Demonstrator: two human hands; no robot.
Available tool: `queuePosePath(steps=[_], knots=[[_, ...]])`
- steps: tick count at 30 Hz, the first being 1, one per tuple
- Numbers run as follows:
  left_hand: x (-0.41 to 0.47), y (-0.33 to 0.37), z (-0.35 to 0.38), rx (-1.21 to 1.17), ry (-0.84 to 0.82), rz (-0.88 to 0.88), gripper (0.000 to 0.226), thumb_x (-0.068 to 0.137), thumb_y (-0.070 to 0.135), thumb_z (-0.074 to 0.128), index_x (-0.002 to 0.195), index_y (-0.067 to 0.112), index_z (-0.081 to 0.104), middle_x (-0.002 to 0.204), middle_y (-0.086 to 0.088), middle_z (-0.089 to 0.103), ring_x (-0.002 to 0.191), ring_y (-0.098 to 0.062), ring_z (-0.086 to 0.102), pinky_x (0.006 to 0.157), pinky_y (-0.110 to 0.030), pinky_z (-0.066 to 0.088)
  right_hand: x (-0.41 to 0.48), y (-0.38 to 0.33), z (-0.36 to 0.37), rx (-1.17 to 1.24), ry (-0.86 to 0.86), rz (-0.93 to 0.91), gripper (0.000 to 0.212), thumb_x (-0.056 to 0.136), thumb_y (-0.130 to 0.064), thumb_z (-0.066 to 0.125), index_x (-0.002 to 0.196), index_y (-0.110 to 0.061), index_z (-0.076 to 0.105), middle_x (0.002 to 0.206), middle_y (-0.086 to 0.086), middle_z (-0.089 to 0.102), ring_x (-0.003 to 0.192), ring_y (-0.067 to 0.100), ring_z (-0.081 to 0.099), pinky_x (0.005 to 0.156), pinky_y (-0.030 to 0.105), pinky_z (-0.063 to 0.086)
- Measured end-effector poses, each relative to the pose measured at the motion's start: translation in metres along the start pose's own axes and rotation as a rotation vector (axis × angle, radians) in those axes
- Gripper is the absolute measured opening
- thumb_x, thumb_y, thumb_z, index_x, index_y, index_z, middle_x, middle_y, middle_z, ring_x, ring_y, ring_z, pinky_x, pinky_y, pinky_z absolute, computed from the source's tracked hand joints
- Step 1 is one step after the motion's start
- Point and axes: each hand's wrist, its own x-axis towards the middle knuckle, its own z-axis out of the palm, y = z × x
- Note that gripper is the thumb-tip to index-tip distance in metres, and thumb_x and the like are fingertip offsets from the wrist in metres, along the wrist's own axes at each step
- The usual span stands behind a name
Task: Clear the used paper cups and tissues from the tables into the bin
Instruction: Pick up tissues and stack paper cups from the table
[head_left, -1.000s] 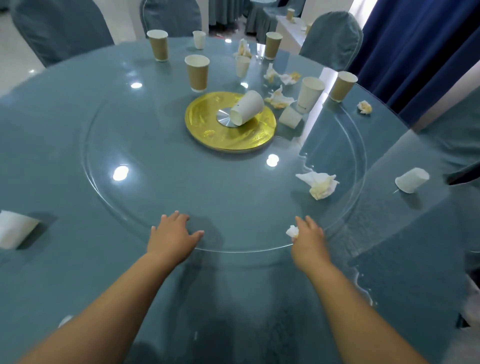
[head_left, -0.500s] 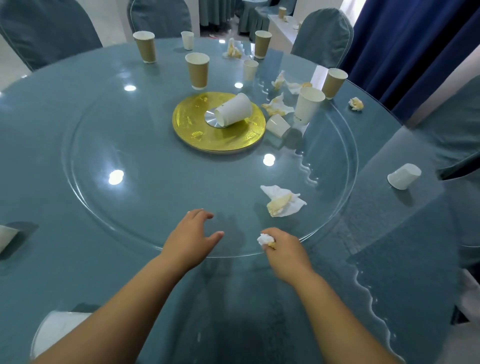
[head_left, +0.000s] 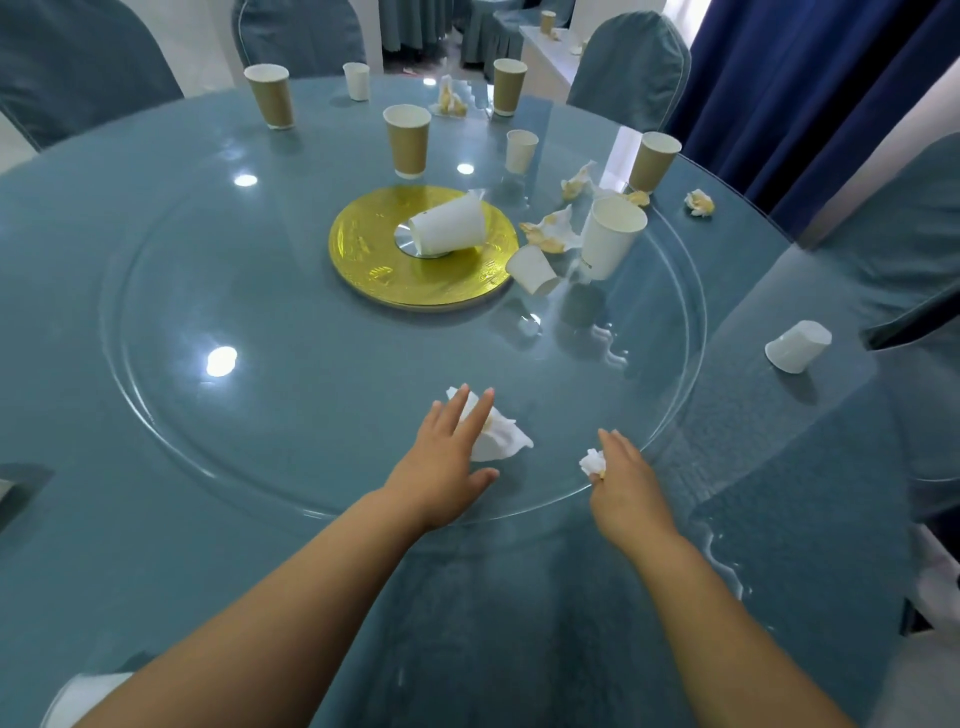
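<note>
- The glass turntable (head_left: 311, 395) carries the litter by its near rim.
- The left hand (head_left: 441, 462), fingers straight, rests on the loose tissue (head_left: 506, 441), which pokes out rightward beneath them.
- The right hand (head_left: 626, 483), just right, seems to pinch a small wad (head_left: 592, 461); its thumb is hidden.

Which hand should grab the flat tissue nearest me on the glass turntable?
Left. The left hand lies open over that tissue, while the right hand is busy pinching a small wad.
</note>
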Motion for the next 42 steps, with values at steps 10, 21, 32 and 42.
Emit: queuePosePath(steps=[10, 21, 32, 42], knots=[[0.0, -0.042, 0.016, 0.252, 0.071, -0.155, 0.045, 0.094, 0.019, 0.046, 0.139, 0.018, 0.042, 0.139, -0.003, 0.038, 0.117, -0.031, 0.037, 0.099, -0.036, 0.037, -0.006, -0.006, 0.001, -0.151, -0.187, 0.004, 0.054, 0.097, -0.008, 0.042, 0.148, -0.014, 0.027, 0.159, 0.002, 0.019, 0.143, 0.02, 0.026, 0.109, 0.033, 0.03], [-0.014, -0.047, 0.006, 0.231, 0.213, -0.167, 0.025, 0.074, 0.014, 0.035, 0.066, 0.006, 0.057, 0.06, -0.009, 0.056, 0.056, -0.03, 0.057, 0.058, -0.033, 0.03, -0.029, -0.044, 0.013, -0.206, -0.299, -0.186, 0.028, 0.094, -0.018, 0.048, 0.121, -0.016, 0.054, 0.125, -0.001, 0.06, 0.113, 0.026, 0.053, 0.089, 0.033, 0.046], [-0.027, -0.035, -0.016, -0.141, 0.409, -0.197, 0.025, 0.09, 0.002, 0.045, 0.109, 0.01, 0.06, 0.103, -0.005, 0.039, 0.079, -0.024, 0.048, 0.073, -0.028, 0.04, -0.017, -0.024, -0.004, 0.078, -0.062, -0.114, 0.048, 0.095, -0.004, 0.045, 0.142, -0.014, 0.041, 0.145, 0.003, 0.041, 0.129, 0.021, 0.042, 0.105, 0.028, 0.033], [-0.028, -0.016, -0.021, -0.137, 0.267, -0.195, 0.029, 0.088, 0.006, 0.045, 0.09, 0.013, 0.073, 0.097, -0.003, 0.058, 0.091, -0.019, 0.054, 0.075, -0.024, 0.038, -0.023, -0.019, -0.002, -0.105, -0.251, -0.064, 0.068, 0.089, 0.004, 0.038, 0.147, -0.03, 0.032, 0.16, 0.0, 0.016, 0.143, 0.02, 0.025, 0.111, 0.031, 0.03]])
